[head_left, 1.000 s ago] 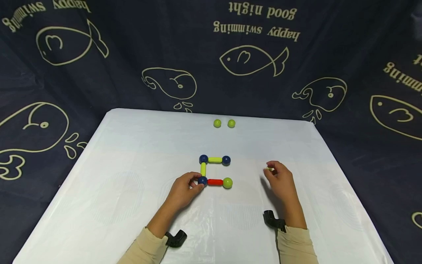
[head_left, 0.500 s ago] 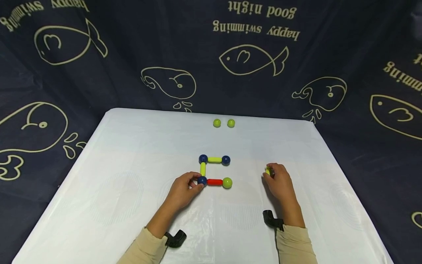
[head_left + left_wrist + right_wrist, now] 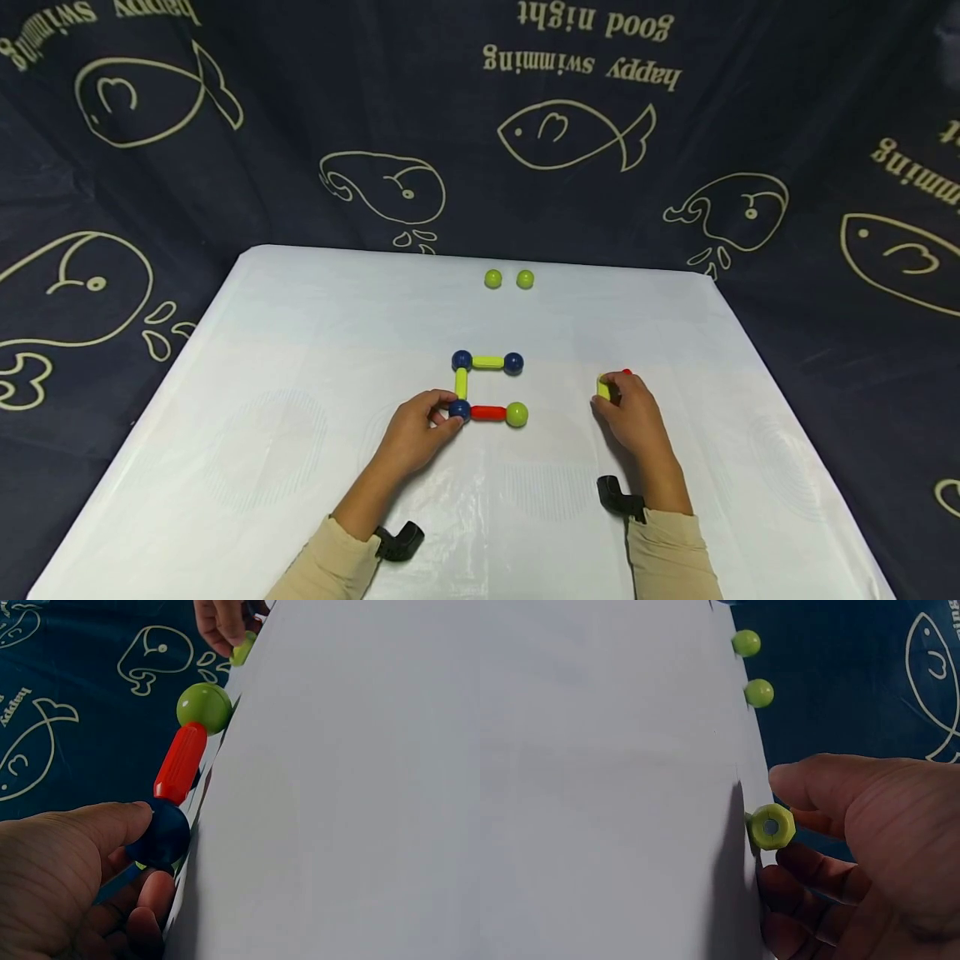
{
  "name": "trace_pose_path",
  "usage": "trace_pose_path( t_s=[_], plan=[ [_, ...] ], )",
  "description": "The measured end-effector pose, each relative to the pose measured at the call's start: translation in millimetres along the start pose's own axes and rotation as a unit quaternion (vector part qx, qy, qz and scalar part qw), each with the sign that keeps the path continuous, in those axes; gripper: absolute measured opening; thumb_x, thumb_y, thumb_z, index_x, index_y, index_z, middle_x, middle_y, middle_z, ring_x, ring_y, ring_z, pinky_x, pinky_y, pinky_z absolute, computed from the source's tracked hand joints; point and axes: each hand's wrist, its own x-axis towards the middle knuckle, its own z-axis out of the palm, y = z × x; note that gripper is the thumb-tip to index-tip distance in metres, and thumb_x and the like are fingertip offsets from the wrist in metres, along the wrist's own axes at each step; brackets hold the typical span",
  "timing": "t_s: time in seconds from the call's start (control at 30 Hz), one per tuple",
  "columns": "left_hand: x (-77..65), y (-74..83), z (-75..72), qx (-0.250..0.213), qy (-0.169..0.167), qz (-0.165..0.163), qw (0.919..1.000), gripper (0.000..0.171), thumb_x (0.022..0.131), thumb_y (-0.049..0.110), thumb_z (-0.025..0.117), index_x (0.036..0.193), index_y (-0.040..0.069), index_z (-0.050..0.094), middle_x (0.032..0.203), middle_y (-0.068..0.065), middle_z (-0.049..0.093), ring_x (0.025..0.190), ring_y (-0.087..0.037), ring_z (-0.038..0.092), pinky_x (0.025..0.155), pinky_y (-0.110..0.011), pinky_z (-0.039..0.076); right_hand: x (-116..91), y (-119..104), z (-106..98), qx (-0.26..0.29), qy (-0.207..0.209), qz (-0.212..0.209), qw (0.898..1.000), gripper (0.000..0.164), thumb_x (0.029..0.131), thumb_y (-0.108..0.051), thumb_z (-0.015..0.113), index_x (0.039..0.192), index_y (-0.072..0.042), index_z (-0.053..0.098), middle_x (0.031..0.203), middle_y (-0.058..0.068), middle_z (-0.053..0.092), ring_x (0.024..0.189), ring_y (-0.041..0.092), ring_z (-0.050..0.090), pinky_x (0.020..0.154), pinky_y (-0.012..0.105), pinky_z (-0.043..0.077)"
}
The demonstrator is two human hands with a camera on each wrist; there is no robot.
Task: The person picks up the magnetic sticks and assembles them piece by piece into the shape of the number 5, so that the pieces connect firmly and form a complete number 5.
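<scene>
Dark cloth [image 3: 468, 217] printed with fish and whales hangs behind the white-covered table [image 3: 300, 333] on my feed. Both hands work around its middle, the left hand [image 3: 412, 433] nearer the left edge, the right hand [image 3: 636, 417] nearer the right edge. Between them I see a three-sided frame [image 3: 461, 383], its missing side facing the right edge; the right hand is nearer that gap, while the left hand sits at the corner nearest the near and left edges. Left thumb and fingers grip the dark blue ball [image 3: 459, 410] there. Well apart from the frame, right thumb and fingers pinch a yellow-green rod [image 3: 603, 388]; the right wrist view shows it nearly end-on, so I judge its long axis runs near edge to far edge, much like the gap between the frame's large green ball [image 3: 517, 414] and its end blue ball [image 3: 513, 363]. Near the far edge lie one loose green ball [image 3: 492, 279] and another [image 3: 525, 279]. Past the right hand peeks a red bit [image 3: 627, 372]; whether it is held, I cannot tell.
</scene>
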Motion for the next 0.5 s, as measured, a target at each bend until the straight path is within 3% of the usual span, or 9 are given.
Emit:
trace_pose_path(
  t_s=[0.27,0.5],
  plan=[
    [0.3,1.7,-0.5,-0.001,-0.001,-0.005,1.0000,0.030,0.086,0.015,0.078,0.114,0.011,0.070,0.096,0.002,0.067,0.072,-0.008,0.056,0.064,-0.029,0.044,0,-2,3,0.010,-0.013,-0.012,1.000,0.029,0.089,-0.010,0.071,0.114,0.001,0.061,0.084,0.008,0.057,0.075,0.024,0.051,0.071,0.041,0.041],
    [-0.4,0.2,-0.8,-0.001,-0.001,0.000,1.0000,0.030,0.087,0.015,0.077,0.115,0.011,0.070,0.096,0.002,0.067,0.073,-0.008,0.056,0.064,-0.029,0.044,-1,-10,8,0.015,-0.002,-0.003,1.000,0.021,0.089,-0.011,0.071,0.106,-0.003,0.063,0.079,0.006,0.057,0.072,0.022,0.050,0.070,0.040,0.041]
  ],
)
